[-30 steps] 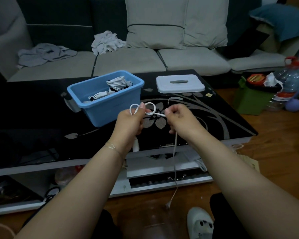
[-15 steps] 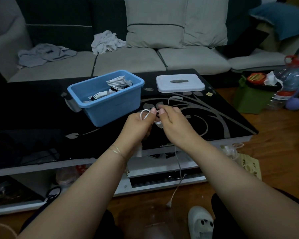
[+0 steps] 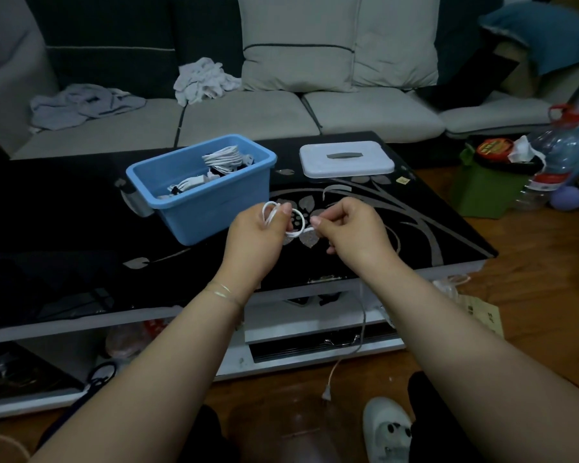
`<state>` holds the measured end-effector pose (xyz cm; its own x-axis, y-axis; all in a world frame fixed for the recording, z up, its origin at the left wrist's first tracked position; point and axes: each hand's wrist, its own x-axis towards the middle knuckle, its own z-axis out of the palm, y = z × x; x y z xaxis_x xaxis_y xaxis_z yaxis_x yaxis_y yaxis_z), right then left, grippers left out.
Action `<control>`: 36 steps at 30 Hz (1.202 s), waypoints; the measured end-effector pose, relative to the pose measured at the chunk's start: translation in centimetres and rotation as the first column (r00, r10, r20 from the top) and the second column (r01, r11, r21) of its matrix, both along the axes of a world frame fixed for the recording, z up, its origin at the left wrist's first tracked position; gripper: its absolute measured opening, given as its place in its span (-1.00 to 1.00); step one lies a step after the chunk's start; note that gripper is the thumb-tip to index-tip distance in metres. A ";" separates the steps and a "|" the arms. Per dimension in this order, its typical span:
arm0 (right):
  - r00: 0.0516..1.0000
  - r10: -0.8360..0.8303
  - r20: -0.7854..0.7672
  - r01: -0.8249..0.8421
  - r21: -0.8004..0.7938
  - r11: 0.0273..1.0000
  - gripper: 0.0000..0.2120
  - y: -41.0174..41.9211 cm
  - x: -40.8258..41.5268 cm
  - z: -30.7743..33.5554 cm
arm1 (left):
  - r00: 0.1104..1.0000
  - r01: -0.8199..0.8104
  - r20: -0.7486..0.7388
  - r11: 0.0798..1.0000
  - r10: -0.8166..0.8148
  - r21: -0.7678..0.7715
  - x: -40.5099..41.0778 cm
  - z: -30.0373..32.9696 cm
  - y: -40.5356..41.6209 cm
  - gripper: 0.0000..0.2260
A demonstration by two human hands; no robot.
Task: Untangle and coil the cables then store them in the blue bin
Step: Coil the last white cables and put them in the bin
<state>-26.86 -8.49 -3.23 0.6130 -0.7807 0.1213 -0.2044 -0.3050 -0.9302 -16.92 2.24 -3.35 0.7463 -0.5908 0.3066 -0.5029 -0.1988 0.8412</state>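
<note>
**Cable Coiling Over the Coffee Table: Present State**

The left hand (image 3: 254, 238) grips a small bundle of thin white cable (image 3: 290, 225), whose round loops stand above its curled fingers. The right hand (image 3: 351, 228) pinches the same cable between thumb and forefinger, just beside the left, with a short taut run between them. Both hands are held above the near part of the table (image 3: 415, 235), clear of its surface.

The cable is smooth and round in section. Its free tail drops below the right hand, is hard to follow against the white table frame, and ends at a small plug (image 3: 326, 394) on the wooden floor.

The blue bin (image 3: 214, 212) is a rectangular moulded plastic tub with a rolled rim, standing on the table just beyond the left hand. It holds coiled white cables (image 3: 226, 158); the lower contents are hidden by its near wall. Its flat white lid (image 3: 346, 160), with a grey recessed handle, lies on the table to the right of the bin, apart from it.

The table top is glossy black glass with a grey floral pattern. Behind it stands a grey fabric sofa (image 3: 248, 115) carrying crumpled cloths and cushions. A green container (image 3: 485, 192) and a clear bottle (image 3: 555, 155) stand on the floor at right, partly cut off.
</note>
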 end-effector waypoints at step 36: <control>0.972 0.114 -0.204 -0.223 -0.661 0.717 -0.82 1.0 -0.6 0.8 | 0.893 0.028 -0.446 0.997 -0.060 -0.078 0.1 -0.6 -0.6 -0.62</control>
